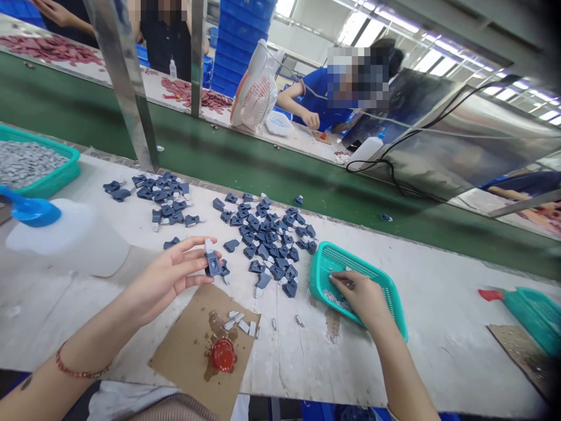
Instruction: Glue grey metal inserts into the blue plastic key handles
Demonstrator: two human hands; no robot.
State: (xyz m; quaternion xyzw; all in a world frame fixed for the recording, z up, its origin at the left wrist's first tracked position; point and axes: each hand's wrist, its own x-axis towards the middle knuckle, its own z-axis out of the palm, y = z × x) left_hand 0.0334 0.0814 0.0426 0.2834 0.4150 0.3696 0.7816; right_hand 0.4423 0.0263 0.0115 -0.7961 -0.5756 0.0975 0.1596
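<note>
My left hand (pixel 188 266) holds a dark blue plastic part (pixel 213 264) with a light grey piece at its top, pinched between fingers and thumb. My right hand (pixel 355 289) reaches into a green basket (pixel 322 263) of small grey pieces, its thumb and fingertips together on a small pale piece (pixel 332 277). Many dark blue parts (pixel 267 234) lie in a pile between and beyond my hands. Nearer me, a brown cardboard sheet (pixel 184 345) bears a red cap (pixel 222 355) and several light grey pieces (pixel 239 321).
A green basket of grey pieces (pixel 72 166) and a blue scoop (pixel 39 211) are at left. Another green basket (pixel 532 310) stands at right. Beyond the green belt (pixel 307 187) people work at a bench. A metal post (pixel 131 99) rises at the table's far edge.
</note>
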